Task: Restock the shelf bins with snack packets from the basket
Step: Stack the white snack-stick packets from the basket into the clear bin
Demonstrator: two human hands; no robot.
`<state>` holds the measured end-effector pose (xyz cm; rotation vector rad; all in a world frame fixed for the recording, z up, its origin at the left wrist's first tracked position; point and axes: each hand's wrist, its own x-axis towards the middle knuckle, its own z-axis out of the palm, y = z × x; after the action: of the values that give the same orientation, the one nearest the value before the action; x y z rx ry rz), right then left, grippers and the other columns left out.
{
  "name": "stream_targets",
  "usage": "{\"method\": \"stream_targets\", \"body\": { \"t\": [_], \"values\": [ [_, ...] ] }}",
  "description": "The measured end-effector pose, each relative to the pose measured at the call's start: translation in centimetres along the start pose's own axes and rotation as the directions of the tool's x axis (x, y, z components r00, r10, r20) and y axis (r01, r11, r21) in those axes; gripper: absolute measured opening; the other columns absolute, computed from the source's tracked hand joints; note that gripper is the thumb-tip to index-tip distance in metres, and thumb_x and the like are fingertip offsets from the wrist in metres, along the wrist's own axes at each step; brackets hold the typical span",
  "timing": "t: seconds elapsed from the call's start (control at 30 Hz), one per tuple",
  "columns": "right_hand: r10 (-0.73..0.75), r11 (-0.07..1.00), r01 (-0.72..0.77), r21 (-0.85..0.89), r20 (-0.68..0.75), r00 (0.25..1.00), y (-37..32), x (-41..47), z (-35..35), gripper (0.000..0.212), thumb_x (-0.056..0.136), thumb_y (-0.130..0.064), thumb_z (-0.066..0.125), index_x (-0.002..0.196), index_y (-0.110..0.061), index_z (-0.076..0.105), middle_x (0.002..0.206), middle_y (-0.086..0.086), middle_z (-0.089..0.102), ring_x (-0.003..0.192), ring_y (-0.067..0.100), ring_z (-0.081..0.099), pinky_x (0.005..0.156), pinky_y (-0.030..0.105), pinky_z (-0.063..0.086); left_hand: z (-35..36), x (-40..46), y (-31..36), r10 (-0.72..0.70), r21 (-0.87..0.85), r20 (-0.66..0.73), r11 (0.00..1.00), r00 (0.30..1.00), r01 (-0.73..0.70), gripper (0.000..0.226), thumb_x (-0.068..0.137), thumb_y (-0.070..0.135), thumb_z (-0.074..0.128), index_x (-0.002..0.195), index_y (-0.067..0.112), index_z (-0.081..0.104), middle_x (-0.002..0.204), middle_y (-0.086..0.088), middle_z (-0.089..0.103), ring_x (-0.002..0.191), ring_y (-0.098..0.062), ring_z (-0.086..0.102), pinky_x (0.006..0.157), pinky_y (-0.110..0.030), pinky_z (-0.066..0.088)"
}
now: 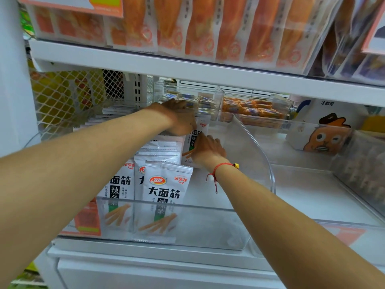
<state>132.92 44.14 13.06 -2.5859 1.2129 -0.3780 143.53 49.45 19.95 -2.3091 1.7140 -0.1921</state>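
- At the far left, a white mesh panel (68, 97) closes the side of the shelf, and yellow goods show blurred behind it.
- Low at the left front, an orange packet (87, 220) stands just outside the left wall of the clear bin (208, 228).
- The clear bin sits on the white shelf (145, 255). White snack packets (164, 197) with black characters and a red logo stand upright in rows in its left part, one behind another, from the front wall toward the back. The right part of the bin floor is bare.
- The left hand (179, 117) reaches over the rows to the back of the bin. It rests on the top of the rear packets with its fingers bent down; whether they grip one packet I cannot tell, because the back of the hand hides them.
- Just to the right and a little nearer, the right hand (206, 149) holds one snack packet (194, 136) upright against the right side of the rows, its fingers curled round the packet's edge. The wrist wears a red string bracelet (220, 166) with a small gold bead.
- To the right of the hands stands the curved clear divider wall (256, 147) of the bin.
- Behind it, a smaller clear bin (250, 110) holds small orange packets.
- At the far right, a white card with an orange cartoon figure (325, 138) stands on the shelf.
- Above all of this, the upper shelf carries long orange-and-white packets (187, 28) in a row.
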Motion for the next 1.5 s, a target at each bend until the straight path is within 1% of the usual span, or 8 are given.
{"method": "stream_targets", "body": {
  "t": [0.27, 0.4, 0.53, 0.63, 0.77, 0.9, 1.13, 1.5],
  "values": [
    [-0.013, 0.984, 0.056, -0.169, 0.244, 0.97, 0.0, -1.2, -1.1, 0.053, 0.09, -0.022, 0.054, 0.139, -0.019, 0.035, 0.138, 0.01, 0.039, 0.129, 0.034, 0.035, 0.106, 0.047, 0.036, -2.5, -3.4, 2.1, -0.069, -0.196, 0.088, 0.977, 0.994, 0.086, 0.048, 0.101, 0.021, 0.021, 0.149, 0.02, 0.026, 0.156, -0.006, 0.023, 0.14, -0.026, 0.028, 0.111, -0.038, 0.03],
    [-0.049, 0.979, 0.105, -0.174, 0.302, 0.952, 0.1, -3.4, -2.2, 0.059, 0.091, -0.023, 0.052, 0.145, -0.023, 0.029, 0.143, 0.012, 0.032, 0.133, 0.035, 0.029, 0.111, 0.049, 0.03, -3.3, -6.1, 3.2, -0.099, -0.33, -0.005, 0.939, 0.995, 0.092, 0.044, 0.101, 0.016, 0.03, 0.144, 0.017, 0.037, 0.151, -0.007, 0.033, 0.134, -0.025, 0.037, 0.105, -0.033, 0.034],
    [-0.135, 0.977, 0.167, -0.135, 0.218, 0.966, 0.0, -6.8, -4.9, 0.051, 0.09, -0.019, 0.055, 0.139, -0.015, 0.041, 0.137, 0.015, 0.038, 0.126, 0.035, 0.039, 0.106, 0.045, 0.039, -3.3, -9.5, 3.9, -0.205, -0.534, -0.045, 0.832, 0.978, 0.149, 0.043, 0.096, 0.018, 0.038, 0.139, 0.02, 0.045, 0.138, -0.01, 0.049, 0.115, -0.026, 0.052, 0.092, -0.031, 0.042],
    [-0.217, 0.968, 0.223, -0.111, 0.069, 0.974, -0.2, -10.3, -7.2, 0.036, 0.087, -0.012, 0.055, 0.122, -0.012, 0.057, 0.126, 0.015, 0.05, 0.113, 0.035, 0.051, 0.093, 0.043, 0.047, -3.0, -12.7, 4.9, -0.354, -0.599, -0.195, 0.781, 0.915, 0.174, 0.034, 0.091, 0.021, 0.047, 0.123, 0.022, 0.059, 0.106, -0.009, 0.065, 0.092, -0.027, 0.059, 0.075, -0.03, 0.044],
    [-0.338, 0.941, 0.331, -0.066, -0.174, 0.925, 0.7, -15.9, -9.3, 0.028, 0.086, -0.013, 0.05, 0.109, -0.019, 0.065, 0.116, 0.008, 0.059, 0.103, 0.032, 0.057, 0.08, 0.04, 0.05, -2.1, -17.1, 7.4, -0.517, -0.723, -0.393, 0.685, 0.76, 0.092, 0.031, 0.089, 0.017, 0.049, 0.112, 0.033, 0.064, 0.111, 0.008, 0.068, 0.106, -0.018, 0.059, 0.082, -0.03, 0.048],
    [-0.337, 0.932, 0.358, 0.055, -0.233, 0.912, 2.3, -20.9, -9.5, 0.021, 0.09, -0.018, 0.051, 0.1, -0.026, 0.068, 0.099, -0.005, 0.066, 0.091, 0.022, 0.061, 0.071, 0.032, 0.047, -0.4, -21.1, 10.6, -0.593, -0.827, -0.383, 0.562, 0.708, 0.023, 0.022, 0.091, 0.021, 0.051, 0.103, 0.035, 0.064, 0.104, 0.011, 0.068, 0.095, -0.013, 0.061, 0.077, -0.031, 0.051],
    [-0.303, 0.94, 0.281, 0.196, 0.094, 0.948, 8.0, -27.3, -4.0, 0.017, 0.089, -0.017, 0.057, 0.095, -0.024, 0.07, 0.081, -0.003, 0.064, 0.08, 0.022, 0.064, 0.072, 0.035, 0.053, 7.8, -25.7, 16.8, -0.532, -0.945, -0.143, 0.324, 0.834, 0.044, 0.013, 0.092, 0.028, 0.056, 0.091, 0.04, 0.062, 0.105, 0.02, 0.064, 0.093, -0.015, 0.065, 0.082, -0.036, 0.052],
    [-0.033, 0.984, -0.083, 0.16, 0.611, 0.791, 15.9, -35.8, 13.4, 0.025, 0.089, -0.011, 0.053, 0.11, -0.014, 0.066, 0.113, 0.012, 0.066, 0.098, 0.028, 0.063, 0.084, 0.033, 0.051, 25.3, -31.6, 24.8, -0.321, -0.877, 0.299, 0.28, 0.899, 0.391, 0.021, 0.098, 0.021, 0.047, 0.11, 0.024, 0.063, 0.115, 0.013, 0.059, 0.105, -0.013, 0.059, 0.088, -0.029, 0.047]
  ]
}}
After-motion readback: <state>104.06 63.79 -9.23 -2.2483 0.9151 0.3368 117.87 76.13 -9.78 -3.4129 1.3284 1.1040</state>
